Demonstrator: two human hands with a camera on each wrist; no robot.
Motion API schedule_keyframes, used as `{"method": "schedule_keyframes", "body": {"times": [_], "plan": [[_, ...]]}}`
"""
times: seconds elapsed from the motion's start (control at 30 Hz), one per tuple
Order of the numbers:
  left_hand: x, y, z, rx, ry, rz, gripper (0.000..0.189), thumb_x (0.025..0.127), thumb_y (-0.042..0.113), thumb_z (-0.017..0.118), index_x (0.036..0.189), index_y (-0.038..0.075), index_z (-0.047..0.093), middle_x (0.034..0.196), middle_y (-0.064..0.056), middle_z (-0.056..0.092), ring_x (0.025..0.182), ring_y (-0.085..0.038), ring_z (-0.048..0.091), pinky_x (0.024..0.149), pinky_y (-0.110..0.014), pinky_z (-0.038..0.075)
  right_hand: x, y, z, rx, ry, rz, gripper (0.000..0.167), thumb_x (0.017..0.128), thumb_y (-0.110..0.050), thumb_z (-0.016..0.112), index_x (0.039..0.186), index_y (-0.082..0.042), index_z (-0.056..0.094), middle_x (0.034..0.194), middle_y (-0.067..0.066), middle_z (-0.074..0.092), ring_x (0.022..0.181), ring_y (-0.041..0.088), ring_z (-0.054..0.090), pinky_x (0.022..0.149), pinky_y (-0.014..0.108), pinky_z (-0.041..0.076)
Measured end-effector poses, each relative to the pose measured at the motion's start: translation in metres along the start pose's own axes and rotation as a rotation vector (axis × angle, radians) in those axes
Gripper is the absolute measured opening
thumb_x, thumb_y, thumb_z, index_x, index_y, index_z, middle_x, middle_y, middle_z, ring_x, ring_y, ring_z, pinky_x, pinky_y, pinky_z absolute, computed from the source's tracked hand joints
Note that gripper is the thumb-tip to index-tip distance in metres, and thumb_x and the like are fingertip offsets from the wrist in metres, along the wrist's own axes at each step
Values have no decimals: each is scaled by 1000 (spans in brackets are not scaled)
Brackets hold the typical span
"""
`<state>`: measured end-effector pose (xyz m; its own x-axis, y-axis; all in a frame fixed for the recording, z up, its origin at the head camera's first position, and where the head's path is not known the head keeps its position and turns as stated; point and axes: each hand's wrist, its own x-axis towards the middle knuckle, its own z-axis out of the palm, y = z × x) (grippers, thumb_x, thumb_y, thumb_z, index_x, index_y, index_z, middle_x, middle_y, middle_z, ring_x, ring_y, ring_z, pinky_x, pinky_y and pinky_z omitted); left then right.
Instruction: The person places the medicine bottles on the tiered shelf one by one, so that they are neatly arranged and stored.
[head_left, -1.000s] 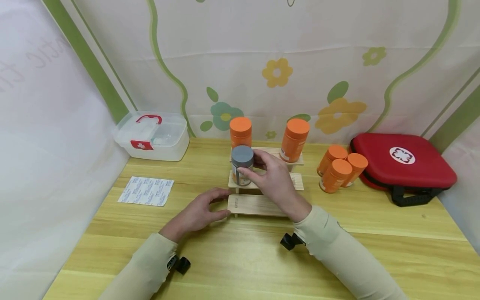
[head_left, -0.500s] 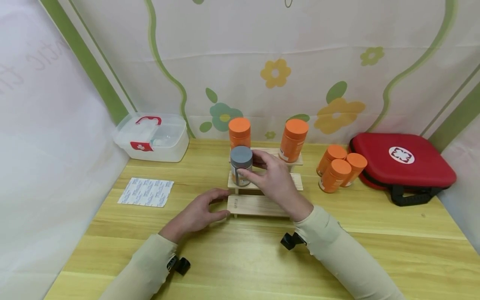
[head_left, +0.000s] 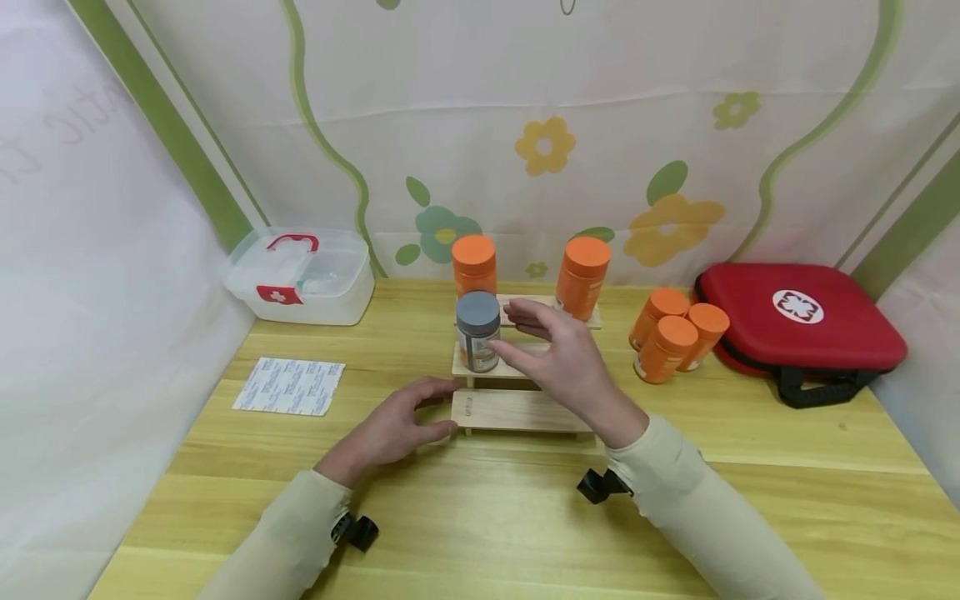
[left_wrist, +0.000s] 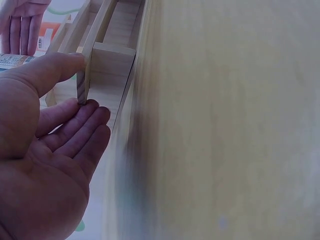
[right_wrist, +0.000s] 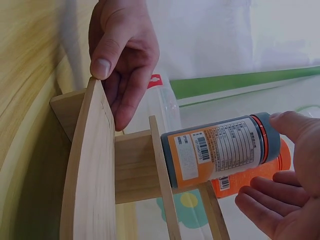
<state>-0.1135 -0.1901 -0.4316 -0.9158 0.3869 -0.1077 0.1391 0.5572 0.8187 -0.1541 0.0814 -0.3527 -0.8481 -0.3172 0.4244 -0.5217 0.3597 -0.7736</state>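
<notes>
A three-step wooden display rack (head_left: pixel 525 410) stands mid-table. My left hand (head_left: pixel 393 425) holds the left end of its lowest step, thumb at the front edge and fingers behind, as the left wrist view confirms. On the left of the middle step stands a grey-capped pill bottle (head_left: pixel 478 333), upright, with a white and orange label (right_wrist: pixel 215 150). Right beside it is my right hand (head_left: pixel 566 358), fingers extended and apart from the bottle's body; its thumb is very near the cap. Two orange bottles stand on the top step, one at the left (head_left: pixel 474 262) and one at the right (head_left: pixel 583 279).
Several things surround the rack. Right of it, three orange bottles (head_left: pixel 664 350) cluster beside a red first-aid case (head_left: pixel 847 325) with a black handle. A clear plastic first-aid box (head_left: pixel 337 287) sits back left, with a white printed packet (head_left: pixel 288 386) in front.
My right hand has let go of the grey-capped bottle and drawn slightly to the right. The bottle stays on the middle step. My left hand keeps its hold on the rack.
</notes>
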Motion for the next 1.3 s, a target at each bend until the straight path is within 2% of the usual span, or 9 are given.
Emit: {"method": "schedule_keyframes", "body": {"times": [0.27,0.77,0.93,1.17,1.3], "plan": [[-1,-1,-2,20,8,26,59,100,25,80,153,12,59,154,-8,61,144,-33,58,125,-56,46,-7,-2,-12,-24,5,-38,59,90,-11,89,142,4,65,141,18,72,130,34,71,109,43,61],[0,-1,-1,24,6,23,59,99,24,80,153,10,59,154,-9,62,144,-33,59,124,-56,47,-23,2,-31,-52,35,-80,55,88,-7,90,138,0,69,137,17,75,127,34,73,107,44,61],[0,0,-1,19,3,17,60,99,24,80,153,11,59,154,-9,61,144,-33,58,125,-55,46,-28,6,-38,-43,53,-110,55,86,-3,90,137,2,70,135,17,76,125,35,74,105,37,61],[0,0,-1,8,-3,14,59,99,24,81,152,12,59,154,-9,61,145,-33,58,125,-54,46,-35,8,-48,-57,62,-146,55,85,-1,90,137,0,71,134,16,77,122,33,75,107,17,56],[1,1,-1,5,-5,10,59,99,24,81,152,11,60,154,-9,61,144,-33,59,125,-53,46,-38,9,-55,-71,69,-163,56,83,2,90,136,1,71,134,16,76,121,33,75,107,16,55]]}}
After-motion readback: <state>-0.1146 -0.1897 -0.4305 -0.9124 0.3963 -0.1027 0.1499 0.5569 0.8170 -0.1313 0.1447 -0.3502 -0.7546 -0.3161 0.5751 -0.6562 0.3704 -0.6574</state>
